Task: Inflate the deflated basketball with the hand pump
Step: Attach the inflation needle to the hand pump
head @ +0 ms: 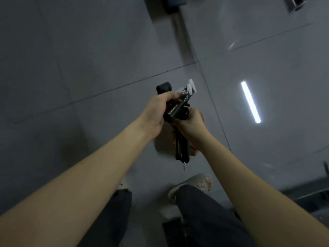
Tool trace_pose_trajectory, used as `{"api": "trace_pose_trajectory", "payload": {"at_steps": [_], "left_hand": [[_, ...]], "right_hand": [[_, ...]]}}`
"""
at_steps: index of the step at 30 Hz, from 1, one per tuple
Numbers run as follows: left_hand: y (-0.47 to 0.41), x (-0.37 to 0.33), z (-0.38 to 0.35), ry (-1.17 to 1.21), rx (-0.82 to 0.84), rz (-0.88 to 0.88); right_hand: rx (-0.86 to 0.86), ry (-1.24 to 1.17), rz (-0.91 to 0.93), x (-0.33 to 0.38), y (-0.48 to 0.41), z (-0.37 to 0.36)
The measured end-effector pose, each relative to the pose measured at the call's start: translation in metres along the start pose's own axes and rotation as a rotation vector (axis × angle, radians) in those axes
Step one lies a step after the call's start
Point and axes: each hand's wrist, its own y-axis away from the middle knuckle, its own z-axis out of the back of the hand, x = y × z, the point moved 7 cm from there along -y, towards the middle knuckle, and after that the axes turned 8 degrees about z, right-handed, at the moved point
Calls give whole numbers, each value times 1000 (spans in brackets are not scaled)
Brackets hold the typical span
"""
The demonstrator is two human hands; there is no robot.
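I hold a black hand pump (175, 108) out in front of me over the grey tiled floor. My left hand (156, 113) grips its T-handle, whose black end (163, 87) sticks out above my fingers. My right hand (191, 125) grips the pump body lower down; the black barrel and hose (181, 148) hang below it, with a metal needle (185, 165) at the tip. White plastic pieces (191, 86) jut out at the top of the pump. A tan, blurred shape (162, 145) lies beneath the pump; whether it is the basketball I cannot tell.
My feet in light clogs (194, 184) and dark trousers stand on the tiles below. A dark object with a rod (175, 11) sits at the top. Dark furniture (311, 195) edges in at the lower right. A ceiling light's reflection (251, 102) glares on the floor.
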Motion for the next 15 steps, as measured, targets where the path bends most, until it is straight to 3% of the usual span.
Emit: {"api": "trace_pose_trajectory", "payload": {"at_steps": [3,6,9,11,15], "left_hand": [[20,10,47,-212,-4,-50],[30,23,82,-415,-145,-146],[24,40,101,-491,-250,-188],[15,52,109,-519,-289,-205],[-6,74,123,-512,-346,-231]], "right_hand": [[28,36,-41,-17,8,-52],[137,65,-1,-49,5,-93],[204,181,-59,-69,10,-105],[258,241,18,-75,7,-108],[397,61,54,-83,10,-106]]}}
